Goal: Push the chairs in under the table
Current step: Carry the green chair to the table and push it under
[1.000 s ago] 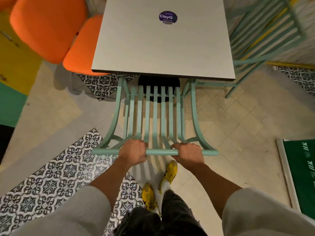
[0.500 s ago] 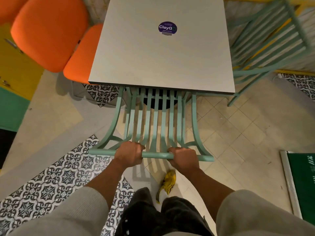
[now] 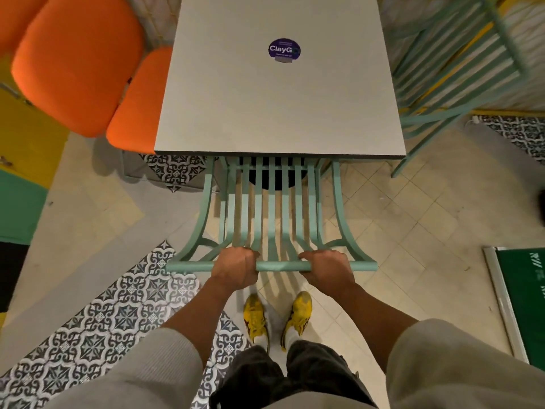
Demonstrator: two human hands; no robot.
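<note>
A mint-green slatted chair (image 3: 271,219) stands right in front of me, its seat hidden beneath the grey square table (image 3: 280,107). Only the backrest slats and top rail show below the table's near edge. My left hand (image 3: 236,268) grips the top rail left of centre. My right hand (image 3: 326,268) grips the same rail right of centre. A second mint-green chair (image 3: 460,69) stands at the table's right side, outside the tabletop. An orange padded chair (image 3: 97,72) sits at the left side, with its seat partly under the table's edge.
A purple round sticker (image 3: 284,49) lies on the tabletop. My yellow shoes (image 3: 277,317) stand just behind the chair. A green board with a pale frame (image 3: 519,302) lies on the floor at right. A yellow and green cabinet (image 3: 20,160) lines the left.
The chair has slid forward, so more of it lies under the table. I have stepped up behind it and both feet now stand together. Both hands kept their hold on the rail.
</note>
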